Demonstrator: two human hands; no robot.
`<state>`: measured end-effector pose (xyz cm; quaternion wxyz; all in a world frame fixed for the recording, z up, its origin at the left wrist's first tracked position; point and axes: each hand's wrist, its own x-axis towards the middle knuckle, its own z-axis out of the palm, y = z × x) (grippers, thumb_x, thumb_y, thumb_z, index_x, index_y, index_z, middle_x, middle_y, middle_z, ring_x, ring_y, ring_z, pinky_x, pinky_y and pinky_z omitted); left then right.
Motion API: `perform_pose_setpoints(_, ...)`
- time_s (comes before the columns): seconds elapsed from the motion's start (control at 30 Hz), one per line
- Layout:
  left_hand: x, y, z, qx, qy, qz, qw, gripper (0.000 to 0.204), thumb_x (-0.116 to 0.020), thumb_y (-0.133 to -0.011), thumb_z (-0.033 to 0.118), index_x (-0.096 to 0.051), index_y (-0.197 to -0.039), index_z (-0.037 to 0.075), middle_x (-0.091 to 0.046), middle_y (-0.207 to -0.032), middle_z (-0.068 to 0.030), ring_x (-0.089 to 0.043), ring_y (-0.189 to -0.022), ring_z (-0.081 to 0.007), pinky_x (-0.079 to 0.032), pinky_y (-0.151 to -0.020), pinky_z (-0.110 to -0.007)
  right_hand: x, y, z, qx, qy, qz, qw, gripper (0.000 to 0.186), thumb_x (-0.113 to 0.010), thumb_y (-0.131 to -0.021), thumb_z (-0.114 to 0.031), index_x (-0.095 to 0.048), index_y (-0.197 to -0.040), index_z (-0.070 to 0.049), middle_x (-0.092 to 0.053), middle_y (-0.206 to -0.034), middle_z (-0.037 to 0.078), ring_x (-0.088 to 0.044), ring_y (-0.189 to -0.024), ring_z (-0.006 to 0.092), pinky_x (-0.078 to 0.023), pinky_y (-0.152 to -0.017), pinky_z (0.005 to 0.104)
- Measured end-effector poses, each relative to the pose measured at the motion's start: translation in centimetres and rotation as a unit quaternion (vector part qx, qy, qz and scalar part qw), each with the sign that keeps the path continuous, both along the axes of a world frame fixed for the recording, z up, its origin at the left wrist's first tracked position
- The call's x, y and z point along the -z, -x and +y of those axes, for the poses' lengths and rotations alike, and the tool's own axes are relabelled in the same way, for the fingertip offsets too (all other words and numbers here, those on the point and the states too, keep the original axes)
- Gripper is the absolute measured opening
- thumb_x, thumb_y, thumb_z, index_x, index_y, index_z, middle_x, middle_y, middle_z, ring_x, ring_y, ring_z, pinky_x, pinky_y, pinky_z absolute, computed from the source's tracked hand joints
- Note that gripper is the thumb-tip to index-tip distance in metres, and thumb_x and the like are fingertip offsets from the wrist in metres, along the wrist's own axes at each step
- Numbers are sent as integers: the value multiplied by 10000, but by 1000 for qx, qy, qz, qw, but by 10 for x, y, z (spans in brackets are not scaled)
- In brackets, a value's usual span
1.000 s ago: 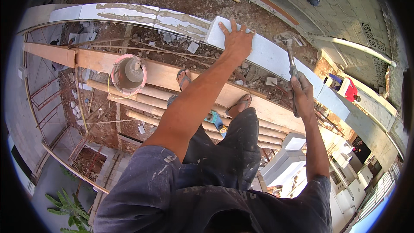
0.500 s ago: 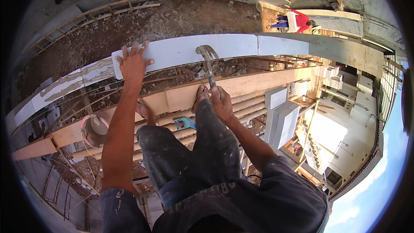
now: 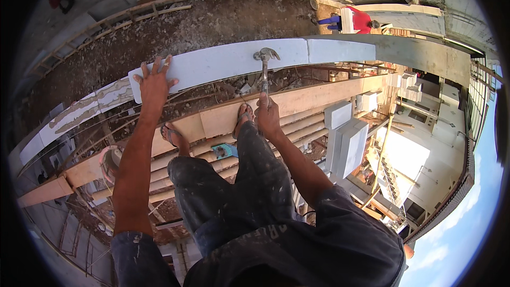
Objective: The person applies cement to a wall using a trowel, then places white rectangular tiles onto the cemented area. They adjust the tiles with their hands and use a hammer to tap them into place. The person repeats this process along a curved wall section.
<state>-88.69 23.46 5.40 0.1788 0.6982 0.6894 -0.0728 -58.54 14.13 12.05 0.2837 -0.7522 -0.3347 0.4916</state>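
Observation:
A long white block (image 3: pixel 223 63) lies along the top of a narrow wall in front of me. My left hand (image 3: pixel 154 84) rests on its left end, fingers spread. Closed round the handle of a claw hammer (image 3: pixel 264 69), my right hand (image 3: pixel 268 114) holds the tool so that its head is over the middle of the block. Whether the head touches the block I cannot tell. Another white block (image 3: pixel 340 53) adjoins on the right. To the left, the wall top (image 3: pixel 90 109) carries patchy grey mortar.
My sandalled feet stand on a plank (image 3: pixel 218 118) beside several bamboo poles. A turquoise tool (image 3: pixel 225 151) lies between my legs, and a round bucket (image 3: pixel 110 160) is partly behind my left forearm. White blocks (image 3: pixel 348 141) are stacked at right. Below, a person in red (image 3: pixel 361 20) carries something pale.
The hammer has turned more upright, its head shifting slightly right and up. My left hand stays on the block's end. The person in red has moved a little left in the picture.

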Motion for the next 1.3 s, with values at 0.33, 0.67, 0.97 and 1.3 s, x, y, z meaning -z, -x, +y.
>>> perform_pose_setpoints(0.33,11,10,-5,27,-9,7,1000,765,-731,-813,390,-389,-1493,308,-402,-1516,-41,-364,-1350,-458,-340,-977,-771,-11,10,4,19,32,15,999,491,-391,-1044,-455,-496,-795,-44,-458,-544,15,-444,-392,117,-377,-364,299)
perform_pose_setpoints(0.67,22,12,-7,24,-11,1,1000,769,-729,-818,396,-379,-1497,312,-371,-1541,-43,-320,-1387,-463,-302,-1006,-780,-5,16,-8,-21,-7,-34,999,515,-445,-1020,-487,-523,-807,-25,-482,-551,41,-511,-432,144,-422,-414,323)
perform_pose_setpoints(0.97,10,6,1,-11,31,3,999,760,-751,-797,388,-417,-1475,301,-374,-1543,-21,-320,-1395,-440,-315,-1025,-764,-32,10,9,-60,56,6,997,428,-566,-985,-462,-525,-815,-72,-438,-574,-27,-439,-443,72,-363,-405,253)
perform_pose_setpoints(1.3,-4,-15,3,-90,31,-37,995,731,-777,-778,326,-467,-1440,309,-393,-1522,-8,-263,-1428,-432,-325,-1029,-765,-74,53,145,-421,-56,-262,867,419,-588,-949,-403,-633,-1116,-21,-672,-817,210,-659,-782,383,-503,-741,454)
